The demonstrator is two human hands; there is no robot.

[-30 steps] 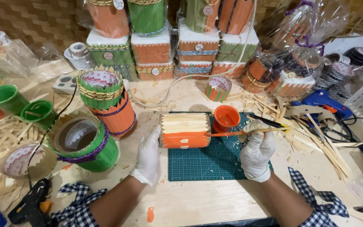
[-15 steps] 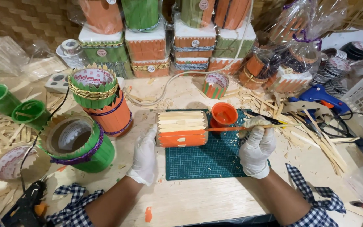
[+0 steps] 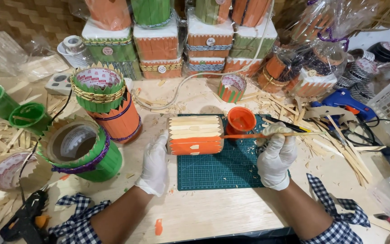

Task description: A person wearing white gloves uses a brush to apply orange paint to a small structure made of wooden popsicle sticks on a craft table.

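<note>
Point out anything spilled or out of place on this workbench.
An orange paint smear lies on the bare tabletop near the front edge, off the green cutting mat. Loose wooden sticks lie scattered to the right of the right hand.

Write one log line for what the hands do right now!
left hand: steadies stick-covered cylinder | right hand: holds paintbrush | orange paint cup: behind brush
</note>
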